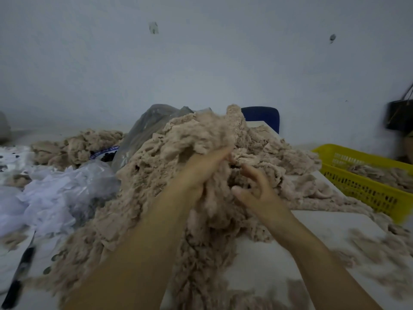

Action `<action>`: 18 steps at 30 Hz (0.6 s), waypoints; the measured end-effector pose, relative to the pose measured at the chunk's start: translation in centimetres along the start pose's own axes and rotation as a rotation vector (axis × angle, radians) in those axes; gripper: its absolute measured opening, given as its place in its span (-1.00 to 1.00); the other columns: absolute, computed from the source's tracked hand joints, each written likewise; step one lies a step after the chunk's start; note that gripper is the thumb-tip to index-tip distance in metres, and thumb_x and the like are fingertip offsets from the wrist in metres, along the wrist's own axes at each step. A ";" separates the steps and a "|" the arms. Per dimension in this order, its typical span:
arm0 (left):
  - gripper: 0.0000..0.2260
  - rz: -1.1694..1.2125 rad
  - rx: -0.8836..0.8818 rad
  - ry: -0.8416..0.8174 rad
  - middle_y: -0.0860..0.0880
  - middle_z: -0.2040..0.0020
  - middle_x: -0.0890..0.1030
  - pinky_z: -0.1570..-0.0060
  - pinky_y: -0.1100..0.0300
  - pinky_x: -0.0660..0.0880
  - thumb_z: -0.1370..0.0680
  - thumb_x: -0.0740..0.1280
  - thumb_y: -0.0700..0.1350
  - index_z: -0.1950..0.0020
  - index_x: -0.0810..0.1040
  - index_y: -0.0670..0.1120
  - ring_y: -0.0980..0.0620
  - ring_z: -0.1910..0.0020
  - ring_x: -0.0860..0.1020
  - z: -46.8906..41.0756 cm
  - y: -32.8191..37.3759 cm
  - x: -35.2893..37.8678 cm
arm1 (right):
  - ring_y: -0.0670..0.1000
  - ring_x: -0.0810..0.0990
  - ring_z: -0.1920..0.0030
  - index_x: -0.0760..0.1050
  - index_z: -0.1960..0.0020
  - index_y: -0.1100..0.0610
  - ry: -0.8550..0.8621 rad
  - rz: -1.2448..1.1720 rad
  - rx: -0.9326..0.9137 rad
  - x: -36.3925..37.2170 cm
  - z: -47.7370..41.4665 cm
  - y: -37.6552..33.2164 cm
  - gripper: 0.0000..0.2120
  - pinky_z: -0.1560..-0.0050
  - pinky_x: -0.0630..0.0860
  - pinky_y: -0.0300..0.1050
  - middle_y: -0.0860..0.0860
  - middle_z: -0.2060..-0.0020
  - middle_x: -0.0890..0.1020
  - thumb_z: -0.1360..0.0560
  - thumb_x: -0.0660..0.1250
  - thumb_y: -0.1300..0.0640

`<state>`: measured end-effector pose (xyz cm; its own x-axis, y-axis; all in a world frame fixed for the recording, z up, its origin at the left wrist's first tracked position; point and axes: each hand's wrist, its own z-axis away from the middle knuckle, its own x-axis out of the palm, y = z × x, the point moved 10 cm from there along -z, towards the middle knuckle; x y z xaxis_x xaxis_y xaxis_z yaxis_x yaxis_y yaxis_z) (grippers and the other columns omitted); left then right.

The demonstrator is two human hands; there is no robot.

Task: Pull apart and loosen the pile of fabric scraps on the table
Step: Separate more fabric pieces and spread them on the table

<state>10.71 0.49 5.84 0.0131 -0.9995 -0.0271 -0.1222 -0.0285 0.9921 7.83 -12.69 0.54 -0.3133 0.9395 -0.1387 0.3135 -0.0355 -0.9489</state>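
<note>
Far left: black pen (15,280) lying on the white table (268,265), beside crumpled white plastic (51,193). Behind, a smaller beige heap (73,148) and a grey bag (145,128). Centre: big pile of fabric scraps (152,180) heaped on the table. Left hand (201,173) curled round a raised clump of it. Right hand (257,189) just beside, fingers spread, loosely bent, tips touching scraps. Far right: yellow basket (357,182) holding more scraps.
</note>
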 end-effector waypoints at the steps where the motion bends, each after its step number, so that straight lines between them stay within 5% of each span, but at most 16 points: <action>1: -0.87 -0.100 0.016 0.001 0.09 0.22 0.66 0.23 0.27 0.50 -0.46 0.46 0.05 0.19 0.64 0.02 0.07 0.13 0.61 0.6 0.3 1.5 | -0.26 0.59 -0.09 0.28 -0.29 -0.44 -0.012 0.023 0.020 0.6 -0.1 -0.5 -0.39 0.11 0.55 -0.35 -0.52 -0.09 0.47 -0.31 0.44 -0.33; 4: -0.74 -0.380 0.008 -0.097 0.20 0.01 0.62 0.05 0.36 0.48 -0.51 0.41 0.08 -0.18 0.60 0.07 0.18 -0.02 0.55 1.4 -1.3 6.0 | 0.03 0.51 -0.30 0.29 -0.41 -0.07 0.071 0.193 0.024 -0.9 1.9 1.2 -0.56 -0.18 0.51 -0.23 -0.23 -0.25 0.54 -0.57 0.30 0.05; 6: -0.60 -0.518 0.006 -0.152 0.04 -0.30 0.55 -0.21 0.23 0.43 -0.55 0.34 0.12 -0.36 0.50 0.04 0.03 -0.27 0.48 1.6 -3.0 7.8 | 0.14 0.42 -0.39 0.27 -0.46 0.26 0.058 0.274 0.342 -0.2 1.2 3.7 -0.62 -0.39 0.35 -0.06 0.12 -0.43 0.40 -0.67 0.11 0.20; 8: -0.51 -0.423 -0.069 -0.161 0.04 -0.42 0.45 -0.08 0.46 0.38 -0.53 0.33 0.20 -0.43 0.44 0.10 0.05 -0.35 0.40 1.1 -5.4 8.1 | 0.10 0.59 -0.06 0.39 -0.35 0.30 0.041 0.018 0.375 0.3 2.0 6.1 -0.70 -0.09 0.54 -0.07 0.15 -0.23 0.55 -0.64 0.16 0.26; 10: -0.49 -0.372 -0.148 -0.127 0.05 -0.37 0.49 0.05 0.62 0.29 -0.49 0.34 0.28 -0.39 0.49 0.13 0.05 -0.35 0.40 1.4 -7.1 7.7 | 0.06 0.56 0.17 0.54 -0.10 0.17 0.207 -0.104 0.415 -1.1 1.5 5.2 -0.84 0.22 0.51 -0.11 0.06 0.10 0.61 -0.62 0.20 0.26; 12: -0.50 -0.156 -0.201 -0.034 0.01 -0.13 0.66 -0.14 0.42 0.42 -0.34 0.42 0.36 -0.11 0.69 0.07 -0.01 -0.25 0.54 1.5 -7.9 6.3 | 0.04 0.62 0.27 0.60 0.18 0.09 0.294 -0.255 0.322 -3.1 1.3 5.1 -0.71 0.36 0.52 -0.15 0.03 0.34 0.64 -0.63 0.17 0.21; 14: -0.42 0.259 -0.192 0.121 -0.02 -0.03 0.71 -0.10 0.11 0.58 -0.17 0.52 0.35 -0.03 0.71 0.00 -0.06 -0.09 0.65 1.4 -8.2 3.1 | 0.01 0.69 0.32 0.64 0.21 0.12 0.329 -0.494 0.327 -3.7 0.7 5.1 -0.67 0.43 0.57 -0.19 0.05 0.34 0.70 -0.62 0.19 0.15; 16: -0.54 0.629 -0.154 0.269 -0.05 -0.07 0.70 0.09 0.08 0.63 -0.30 0.55 0.21 -0.08 0.69 -0.02 -0.09 -0.03 0.68 1.2 -8.8 -1.0 | 0.05 0.72 0.28 0.65 0.14 0.17 0.360 -0.631 0.373 -4.3 0.4 5.4 -0.68 0.41 0.62 -0.10 0.10 0.24 0.73 -0.62 0.18 0.12; 18: -0.69 0.849 -0.130 0.312 -0.04 -0.20 0.65 0.07 0.10 0.60 -0.51 0.43 0.05 -0.21 0.62 -0.05 -0.03 -0.07 0.67 1.0 -9.3 -3.8 | 0.09 0.72 0.26 0.66 0.13 0.20 0.391 -0.652 0.392 -5.4 0.5 6.2 -0.68 0.39 0.63 -0.06 0.12 0.21 0.73 -0.60 0.17 0.12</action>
<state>10.81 4.59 -3.42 0.2394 -0.6357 0.7339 -0.1011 0.7354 0.6700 11.03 -18.10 -4.71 0.0306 0.8603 0.5088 -0.1774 0.5056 -0.8443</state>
